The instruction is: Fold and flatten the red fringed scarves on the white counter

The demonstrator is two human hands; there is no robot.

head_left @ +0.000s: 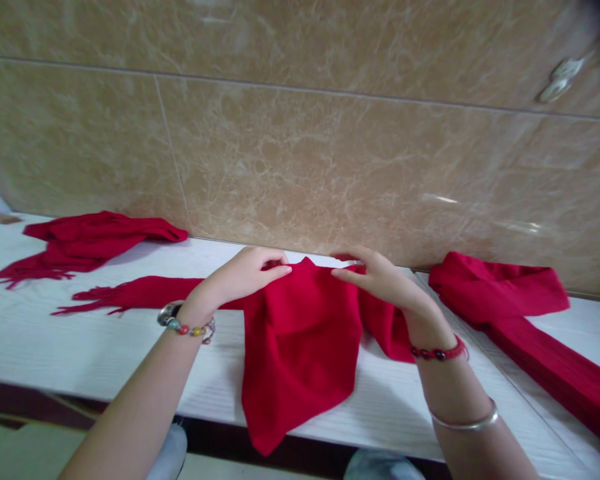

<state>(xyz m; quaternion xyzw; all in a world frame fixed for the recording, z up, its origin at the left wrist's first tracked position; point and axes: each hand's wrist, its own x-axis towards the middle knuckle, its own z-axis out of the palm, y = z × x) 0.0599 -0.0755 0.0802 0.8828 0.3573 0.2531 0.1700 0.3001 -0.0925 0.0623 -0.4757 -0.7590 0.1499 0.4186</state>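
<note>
A red fringed scarf (300, 340) lies across the white table (80, 347), its middle fold hanging over the front edge. My left hand (243, 273) pinches the scarf's top edge at the left. My right hand (380, 277) pinches the same edge at the right, a little apart from the left. Both hands are closed on the cloth, close to the wall. The scarf's fringed tail (125, 295) trails off to the left on the table.
A second red scarf (87, 240) lies bunched at the far left by the wall. A third red scarf (525, 313) stretches along the right side of the table. A brown marble wall (305, 153) rises right behind the table.
</note>
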